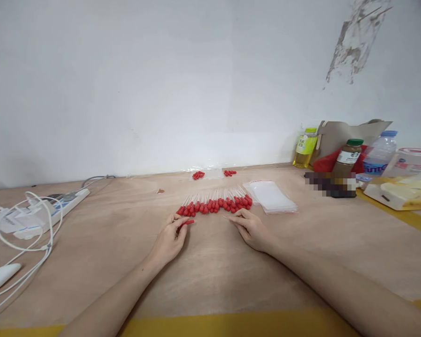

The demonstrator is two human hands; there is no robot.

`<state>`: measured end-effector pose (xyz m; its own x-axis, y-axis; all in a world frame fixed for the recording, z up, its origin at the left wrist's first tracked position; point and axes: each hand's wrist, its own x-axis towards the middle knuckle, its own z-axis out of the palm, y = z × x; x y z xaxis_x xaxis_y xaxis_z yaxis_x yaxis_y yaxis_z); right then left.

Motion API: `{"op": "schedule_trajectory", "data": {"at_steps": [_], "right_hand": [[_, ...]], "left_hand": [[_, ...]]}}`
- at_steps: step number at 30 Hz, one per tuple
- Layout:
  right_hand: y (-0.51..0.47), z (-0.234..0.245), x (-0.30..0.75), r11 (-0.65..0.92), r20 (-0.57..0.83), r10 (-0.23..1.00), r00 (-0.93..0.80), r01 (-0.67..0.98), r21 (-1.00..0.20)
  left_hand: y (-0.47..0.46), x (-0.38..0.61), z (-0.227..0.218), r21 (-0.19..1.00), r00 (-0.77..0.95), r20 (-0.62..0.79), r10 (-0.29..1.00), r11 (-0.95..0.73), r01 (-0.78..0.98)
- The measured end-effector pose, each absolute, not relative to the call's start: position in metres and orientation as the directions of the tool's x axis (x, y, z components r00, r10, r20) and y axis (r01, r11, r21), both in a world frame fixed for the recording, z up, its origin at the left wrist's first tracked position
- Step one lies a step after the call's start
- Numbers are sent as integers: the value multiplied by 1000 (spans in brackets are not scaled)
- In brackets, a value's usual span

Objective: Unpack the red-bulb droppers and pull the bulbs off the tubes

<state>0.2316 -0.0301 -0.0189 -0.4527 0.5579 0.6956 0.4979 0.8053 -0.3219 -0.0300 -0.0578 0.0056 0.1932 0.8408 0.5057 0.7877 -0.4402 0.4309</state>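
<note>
My left hand [171,238] is closed in a pinch on a small red piece [188,223] whose narrow end sticks out to the right. My right hand [253,229] pinches a thin pale stick [227,217]; only its tip shows past the fingers. Just beyond both hands lies a row of thin whitish sticks with red bulb-shaped ends [210,206], the red ends towards me. A gap of bare table separates my two hands. Right of the row lies a stack of clear plastic bags [272,196].
Small red pieces [198,175] lie on clear plastic [212,173] by the wall, with more red pieces [230,173] to the right. White cables [51,224] and a power strip [70,201] lie left. Bottles [347,157], a grey bag [337,135] and a tissue pack [403,189] stand right.
</note>
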Motion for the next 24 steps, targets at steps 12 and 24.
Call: {"op": "schedule_trajectory", "data": {"at_steps": [12, 24], "right_hand": [[-34, -23, 211, 801, 654, 565, -503, 525, -288], [-39, -15, 210, 811, 568, 575, -589, 499, -303]], "left_hand": [[-57, -37, 2, 453, 197, 428, 882, -398, 798], [-55, -39, -6, 625, 144, 357, 923, -351, 698]]}}
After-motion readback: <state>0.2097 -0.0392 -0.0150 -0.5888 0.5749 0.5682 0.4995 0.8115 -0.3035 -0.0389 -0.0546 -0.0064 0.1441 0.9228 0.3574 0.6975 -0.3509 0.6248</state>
